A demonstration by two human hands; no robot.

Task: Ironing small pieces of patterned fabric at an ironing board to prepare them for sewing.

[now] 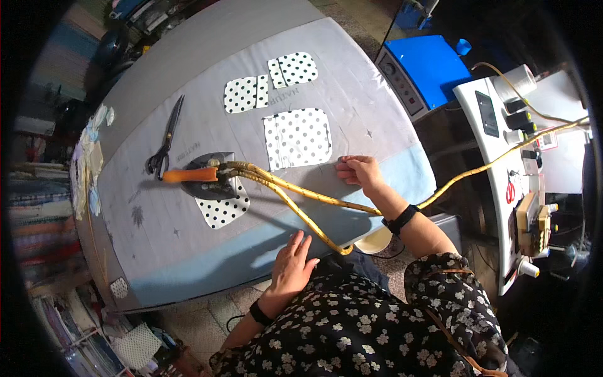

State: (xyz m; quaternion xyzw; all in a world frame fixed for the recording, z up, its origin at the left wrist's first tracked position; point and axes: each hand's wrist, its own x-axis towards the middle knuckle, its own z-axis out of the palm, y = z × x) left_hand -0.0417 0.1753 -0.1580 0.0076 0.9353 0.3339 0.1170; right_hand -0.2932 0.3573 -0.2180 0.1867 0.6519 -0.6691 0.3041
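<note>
My left hand (292,264) is held over the near edge of the padded ironing table, its fingers stretched out and nothing in it. My right hand (359,173) is closed with curled fingers by the lower right corner of a large white polka-dot fabric piece (298,138); whatever lies between its fingertips is too small to make out. An iron (210,176) with an orange handle rests partly on another dotted fabric piece (224,210). Two smaller dotted pieces (242,94) (295,68), each with a folded strip, lie farther back.
Black scissors (166,138) lie left on the grey table cover (188,119). A yellow hose (301,188) runs from the iron past my right wrist to the right. Beyond stand a blue machine (424,69) and a white sewing table (487,157). Fabric scraps (88,166) line the left edge.
</note>
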